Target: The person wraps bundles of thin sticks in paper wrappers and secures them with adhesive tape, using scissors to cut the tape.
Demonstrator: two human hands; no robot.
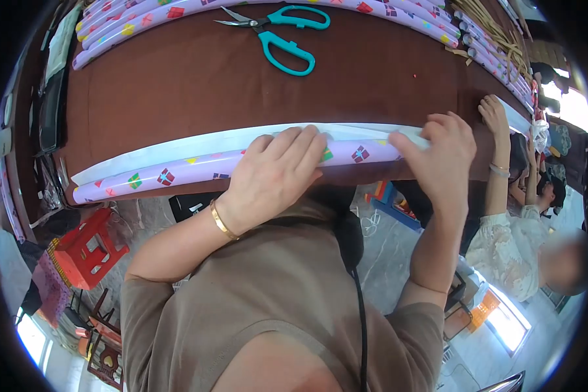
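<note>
- Our left hand (277,171) presses flat on the glossy lilac gift-print paper roll (193,172); uneven pressure could skew it.
- Our wide-spread right hand (443,157) may let the white edge (176,147) lift.

Taupe short-sleeved shirt (255,287), gold bracelet (221,222), black cable (362,326)

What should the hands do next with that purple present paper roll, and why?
I'd probably push the purple roll gently forward, away from the body. A white paper strip lies flat along its far side, not wrapped around it, and the left hand rests on top, with the right hand near the other end.
</note>
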